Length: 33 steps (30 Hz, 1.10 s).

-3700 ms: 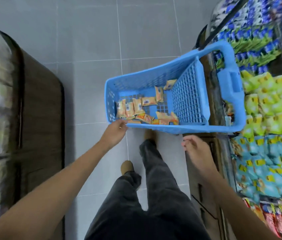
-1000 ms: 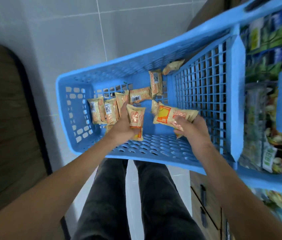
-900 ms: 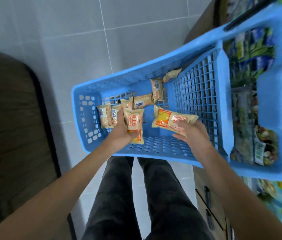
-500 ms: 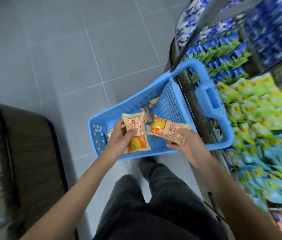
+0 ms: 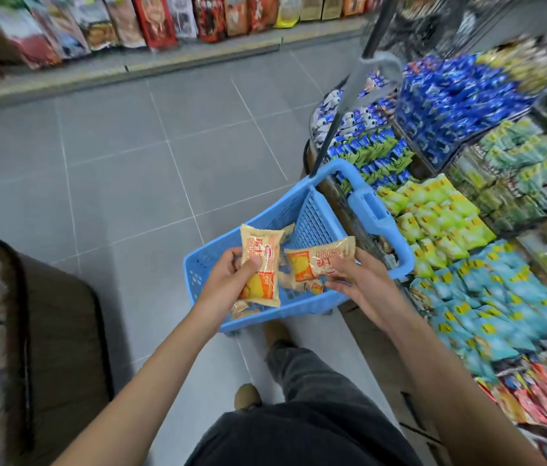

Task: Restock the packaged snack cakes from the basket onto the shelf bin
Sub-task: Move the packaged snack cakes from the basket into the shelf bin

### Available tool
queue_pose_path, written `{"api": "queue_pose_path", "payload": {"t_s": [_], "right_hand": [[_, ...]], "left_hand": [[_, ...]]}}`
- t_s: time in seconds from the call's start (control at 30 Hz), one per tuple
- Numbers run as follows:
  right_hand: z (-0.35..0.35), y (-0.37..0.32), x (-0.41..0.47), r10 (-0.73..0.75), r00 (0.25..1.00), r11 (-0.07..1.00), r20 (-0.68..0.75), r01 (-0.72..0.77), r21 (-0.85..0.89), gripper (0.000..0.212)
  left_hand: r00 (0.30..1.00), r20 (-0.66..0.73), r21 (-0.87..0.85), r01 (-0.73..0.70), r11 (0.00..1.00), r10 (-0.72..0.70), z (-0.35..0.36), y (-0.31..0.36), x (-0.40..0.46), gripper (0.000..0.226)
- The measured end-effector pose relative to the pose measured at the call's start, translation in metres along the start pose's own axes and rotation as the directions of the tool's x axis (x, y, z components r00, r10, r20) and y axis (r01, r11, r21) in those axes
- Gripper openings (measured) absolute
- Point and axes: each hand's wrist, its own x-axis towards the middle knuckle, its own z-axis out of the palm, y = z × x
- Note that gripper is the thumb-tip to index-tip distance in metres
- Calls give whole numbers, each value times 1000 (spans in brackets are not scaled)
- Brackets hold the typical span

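You're mid-transfer: both packs are lifted clear of the basket (image 5: 198,274) at frame centre, shelf (image 5: 467,230) to the right, none binned yet. More cakes lie in the basket below. Left hand (image 5: 231,284) grips an upright cake (image 5: 260,264); right hand (image 5: 359,275) pinches a sideways cake (image 5: 316,260). Next, I'd say: swing right and find the matching bin; I can't tell which one that is. Wrapper print reads roughly "DALIYUAN"; the rest is too small.
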Motion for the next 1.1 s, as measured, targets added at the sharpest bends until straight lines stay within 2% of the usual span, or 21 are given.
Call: {"api": "queue_pose_path", "payload": {"t_s": [0.07, 0.13, 0.2, 0.3, 0.4, 0.47, 0.5, 0.57, 0.63, 0.77, 0.93, 1.03, 1.1], "right_hand": [[0, -4, -7, -29, 999, 997, -18, 27, -78, 2], [0, -6, -12, -42, 999, 992, -26, 39, -120, 5], [2, -7, -14, -14, 1000, 993, 3, 14, -115, 6], [7, -9, -13, 61, 996, 994, 62, -55, -96, 25], [13, -13, -10, 82, 985, 988, 153, -61, -140, 13], [15, -17, -4, 113, 977, 992, 180, -101, -73, 15], [14, -18, 0, 134, 972, 991, 192, -135, -6, 20], [11, -20, 12, 162, 960, 973, 226, -194, 126, 23], [5, -20, 22, 168, 956, 967, 239, -207, 149, 15], [-5, -18, 48, 185, 966, 982, 180, -187, -5, 16], [-13, -31, 86, 173, 975, 984, 139, -167, -55, 19], [-6, -37, 102, 121, 989, 969, 87, -99, -227, 14], [-2, -37, 111, 110, 993, 936, 34, -92, -340, 24]], "left_hand": [[998, 57, 10, -36, 999, 35, -3, 6, -5, 8], [991, 117, 22, -63, 998, 60, 0, 11, -11, 10], [984, 166, 37, -70, 997, 63, 6, 11, -15, 10], [969, 245, 91, -47, 995, 24, 19, 10, -17, 10], [947, 322, 119, -28, 992, -12, 29, 14, -14, 10], [940, 340, 105, -8, 994, -28, 35, 16, -9, 17], [942, 334, 105, 7, 994, -42, 38, 16, -6, 21], [953, 297, 71, 46, 996, -65, 45, 15, 3, 14], [964, 240, -29, 129, 991, -118, 52, 14, 13, 14], [958, 222, -204, 230, 951, -184, 64, 9, 30, 33], [957, 229, -359, 254, 898, -179, 76, 10, 51, 47], [963, 183, -398, 258, 881, -200, 86, 10, 67, 53], [965, 135, -452, 264, 852, -227, 95, 7, 77, 52]]}}
